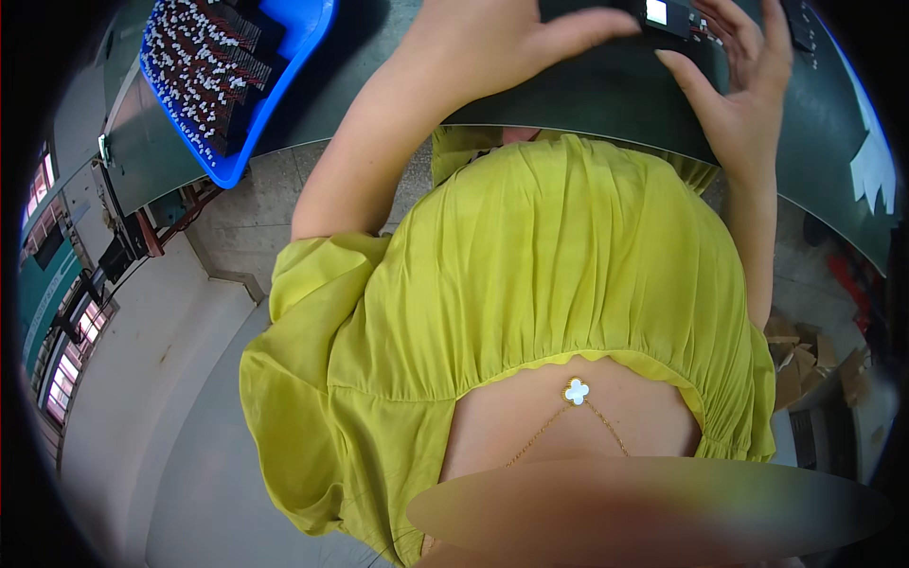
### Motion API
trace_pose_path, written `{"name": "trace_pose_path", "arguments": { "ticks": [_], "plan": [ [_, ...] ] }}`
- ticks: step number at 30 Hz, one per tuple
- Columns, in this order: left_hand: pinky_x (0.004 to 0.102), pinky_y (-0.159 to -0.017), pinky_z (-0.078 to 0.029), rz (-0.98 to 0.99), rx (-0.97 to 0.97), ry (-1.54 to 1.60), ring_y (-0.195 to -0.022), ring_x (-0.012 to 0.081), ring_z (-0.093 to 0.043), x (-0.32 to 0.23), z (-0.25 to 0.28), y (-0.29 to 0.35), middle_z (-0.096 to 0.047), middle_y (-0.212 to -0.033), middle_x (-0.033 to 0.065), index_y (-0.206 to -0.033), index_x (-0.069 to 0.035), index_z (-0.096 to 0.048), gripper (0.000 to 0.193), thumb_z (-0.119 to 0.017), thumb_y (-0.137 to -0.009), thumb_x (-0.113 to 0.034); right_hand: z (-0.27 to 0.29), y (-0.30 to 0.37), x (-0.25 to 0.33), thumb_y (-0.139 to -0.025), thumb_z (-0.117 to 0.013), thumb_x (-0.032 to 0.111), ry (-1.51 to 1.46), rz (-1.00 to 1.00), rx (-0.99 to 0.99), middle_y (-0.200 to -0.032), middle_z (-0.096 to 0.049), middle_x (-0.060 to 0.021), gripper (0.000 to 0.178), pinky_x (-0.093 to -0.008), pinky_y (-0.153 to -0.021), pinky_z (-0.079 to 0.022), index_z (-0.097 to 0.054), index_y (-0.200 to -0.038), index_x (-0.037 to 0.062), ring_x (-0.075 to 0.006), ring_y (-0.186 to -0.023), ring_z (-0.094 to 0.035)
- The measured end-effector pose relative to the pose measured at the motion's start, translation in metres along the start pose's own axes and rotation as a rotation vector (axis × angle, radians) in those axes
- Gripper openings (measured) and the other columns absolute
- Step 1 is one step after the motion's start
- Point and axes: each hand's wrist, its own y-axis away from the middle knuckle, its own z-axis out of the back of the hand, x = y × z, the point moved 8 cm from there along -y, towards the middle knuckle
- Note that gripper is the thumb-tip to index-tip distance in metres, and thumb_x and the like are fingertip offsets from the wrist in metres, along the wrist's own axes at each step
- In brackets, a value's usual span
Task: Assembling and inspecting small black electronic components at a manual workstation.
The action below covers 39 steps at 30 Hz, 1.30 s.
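Note:
At the top of the view, a small black block (pixel 676 21) with a white square on it lies on the dark green table (pixel 606 95), between my hands. Thin leads with white plug ends (pixel 703 28) show at its right side. My left hand (pixel 516 38) reaches in with its thumb stretched toward the block; its other fingers are cut off by the upper edge. Just right of the block is my right hand (pixel 743 90), thumb and fingers apart, the fingers close to the plug ends. Neither hand visibly grips anything.
A blue tray (pixel 232 173) at the far left holds many black blocks with red leads and white plugs (pixel 194 71). Another black piece (pixel 801 26) lies beyond my right hand. White sheet material (pixel 871 170) lies at the right edge, with cardboard boxes (pixel 805 360) below.

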Motion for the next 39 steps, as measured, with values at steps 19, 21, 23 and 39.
{"name": "trace_pose_path", "arguments": {
  "ticks": [19,21,23,39],
  "plan": [
    [0.0392,-0.085,-0.056,0.190,0.101,0.138,-0.098,0.0331,-0.068,0.027,-0.049,0.004,-0.070,-0.105,0.0148,-0.111,-0.005,-0.070,0.037,-0.084,-0.078,-0.015,0.011,-0.002,-0.055,-0.095,-0.069,0.001,-0.559,-0.376,0.134,-0.125,-0.065,-0.0123,0.002,-0.0243,-0.092,-0.048,-0.067,-0.094,0.0013,-0.0120,-0.097,-0.063],
    [0.0399,-0.084,-0.056,0.123,0.078,0.154,-0.097,0.0334,-0.067,0.024,-0.050,0.004,-0.069,-0.104,0.0147,-0.111,-0.005,-0.070,0.036,-0.084,-0.078,-0.014,0.012,-0.005,-0.061,-0.095,-0.070,0.002,-0.501,-0.407,0.163,-0.123,-0.066,-0.0117,0.003,-0.0240,-0.091,-0.048,-0.067,-0.093,0.0012,-0.0112,-0.096,-0.063],
    [0.0401,-0.083,-0.056,0.125,0.077,0.181,-0.097,0.0337,-0.067,0.023,-0.052,0.001,-0.069,-0.104,0.0148,-0.110,-0.005,-0.070,0.036,-0.083,-0.078,-0.013,0.017,-0.008,-0.060,-0.094,-0.071,0.002,-0.432,-0.437,0.178,-0.121,-0.067,-0.0112,0.004,-0.0237,-0.089,-0.048,-0.068,-0.092,0.0010,-0.0104,-0.096,-0.062],
    [0.0409,-0.084,-0.055,0.106,0.091,0.186,-0.099,0.0361,-0.066,0.020,-0.051,-0.002,-0.067,-0.105,0.0165,-0.109,-0.005,-0.069,0.035,-0.082,-0.077,-0.012,0.017,-0.018,-0.055,-0.093,-0.072,0.004,-0.294,-0.481,0.264,-0.109,-0.071,-0.0071,0.008,-0.0198,-0.080,-0.046,-0.070,-0.097,-0.0025,-0.0058,-0.085,-0.060]
  ]
}}
